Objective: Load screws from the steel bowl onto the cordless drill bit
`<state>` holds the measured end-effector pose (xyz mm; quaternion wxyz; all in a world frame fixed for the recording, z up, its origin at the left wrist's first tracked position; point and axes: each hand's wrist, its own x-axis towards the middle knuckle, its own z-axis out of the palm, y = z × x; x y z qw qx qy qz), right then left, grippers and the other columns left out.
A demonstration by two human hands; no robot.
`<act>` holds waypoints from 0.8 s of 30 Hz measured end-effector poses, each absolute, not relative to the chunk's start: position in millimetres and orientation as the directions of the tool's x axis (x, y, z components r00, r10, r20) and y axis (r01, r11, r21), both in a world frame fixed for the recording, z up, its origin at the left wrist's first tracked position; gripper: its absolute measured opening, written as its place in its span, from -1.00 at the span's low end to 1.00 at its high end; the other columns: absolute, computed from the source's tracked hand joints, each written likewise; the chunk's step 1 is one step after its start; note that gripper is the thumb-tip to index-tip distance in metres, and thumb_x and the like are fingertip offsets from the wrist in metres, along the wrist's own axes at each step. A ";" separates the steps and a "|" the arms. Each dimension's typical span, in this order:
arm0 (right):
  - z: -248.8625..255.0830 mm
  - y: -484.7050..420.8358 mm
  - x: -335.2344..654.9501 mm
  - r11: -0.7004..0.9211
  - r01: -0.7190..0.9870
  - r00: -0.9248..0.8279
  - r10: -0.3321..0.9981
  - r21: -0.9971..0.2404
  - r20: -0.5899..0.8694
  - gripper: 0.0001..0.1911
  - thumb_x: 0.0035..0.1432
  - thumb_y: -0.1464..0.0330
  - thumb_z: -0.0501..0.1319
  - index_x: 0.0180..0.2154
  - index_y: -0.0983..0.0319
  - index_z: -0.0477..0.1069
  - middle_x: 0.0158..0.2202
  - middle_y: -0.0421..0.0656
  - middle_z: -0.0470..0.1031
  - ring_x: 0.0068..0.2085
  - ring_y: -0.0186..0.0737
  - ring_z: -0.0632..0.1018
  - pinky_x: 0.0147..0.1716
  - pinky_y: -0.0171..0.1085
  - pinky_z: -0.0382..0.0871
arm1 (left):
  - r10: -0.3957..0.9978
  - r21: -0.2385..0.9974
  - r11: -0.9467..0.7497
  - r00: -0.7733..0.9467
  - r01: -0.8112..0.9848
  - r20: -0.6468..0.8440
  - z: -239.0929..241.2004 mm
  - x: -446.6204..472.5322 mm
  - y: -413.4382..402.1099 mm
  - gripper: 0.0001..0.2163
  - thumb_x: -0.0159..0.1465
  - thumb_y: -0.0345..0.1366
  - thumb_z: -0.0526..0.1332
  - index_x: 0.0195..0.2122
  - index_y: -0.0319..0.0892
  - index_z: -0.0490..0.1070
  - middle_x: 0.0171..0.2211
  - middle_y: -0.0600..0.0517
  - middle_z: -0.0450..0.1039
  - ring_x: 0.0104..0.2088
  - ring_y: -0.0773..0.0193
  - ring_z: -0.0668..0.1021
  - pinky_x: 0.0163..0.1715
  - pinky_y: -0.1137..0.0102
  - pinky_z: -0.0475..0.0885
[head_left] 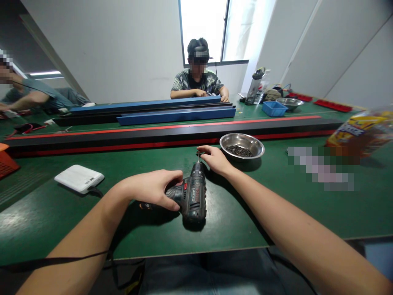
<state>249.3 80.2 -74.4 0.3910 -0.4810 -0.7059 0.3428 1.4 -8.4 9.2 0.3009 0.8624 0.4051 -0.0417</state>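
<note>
I log the drill [193,196] as black and dark grey with red panels, on a dark green desk [276,196]. The bowl [225,141] is bare silver metal holding black specks [239,150]; the box [79,178] is white and the crate [4,162] orange. The long rail [172,137] is black with red stripes, the rails beyond it [176,116] are blue, and the far person's shirt [184,82] has a green-grey camouflage print.

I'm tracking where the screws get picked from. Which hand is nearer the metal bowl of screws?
Right. The right hand sits just left of the metal bowl, at the tip of the drill. The left hand is farther away, wrapped around the drill's rear end.
</note>
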 end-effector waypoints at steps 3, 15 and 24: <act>-72.4 79.0 249.1 0.294 0.422 -0.222 0.951 -0.857 0.217 -0.53 0.20 0.55 0.19 0.14 0.34 0.55 0.16 0.04 0.60 0.17 -0.11 0.60 0.27 -0.19 0.37 | 0.681 0.477 -0.491 0.663 0.729 -0.312 9.1 2.3 -8.0 -0.54 0.07 -0.01 0.46 -0.10 -0.07 0.38 -0.22 0.13 0.49 -0.25 0.20 0.53 -0.32 0.39 0.33; -69.1 77.7 247.3 0.257 0.572 -0.070 0.962 -0.779 0.265 -0.53 0.27 0.50 0.17 0.18 0.39 0.53 0.18 0.08 0.58 0.20 -0.06 0.58 0.29 -0.15 0.35 | 0.779 0.436 -0.461 0.588 0.773 -0.217 10.1 2.8 -4.1 -0.57 0.08 0.04 0.44 -0.19 -0.09 0.39 -0.29 0.12 0.51 -0.34 0.23 0.51 -0.40 0.40 0.29; -68.8 70.4 244.5 0.266 0.621 -0.099 0.960 -0.738 0.263 -0.57 0.28 0.46 0.20 0.15 0.32 0.56 0.16 0.04 0.60 0.17 -0.04 0.60 0.26 -0.13 0.39 | 0.830 0.350 -0.498 0.553 0.793 -0.071 -4.2 -1.7 2.4 -0.54 0.16 0.13 0.37 -0.12 -0.13 0.46 -0.27 0.02 0.55 -0.33 0.17 0.53 -0.37 0.36 0.31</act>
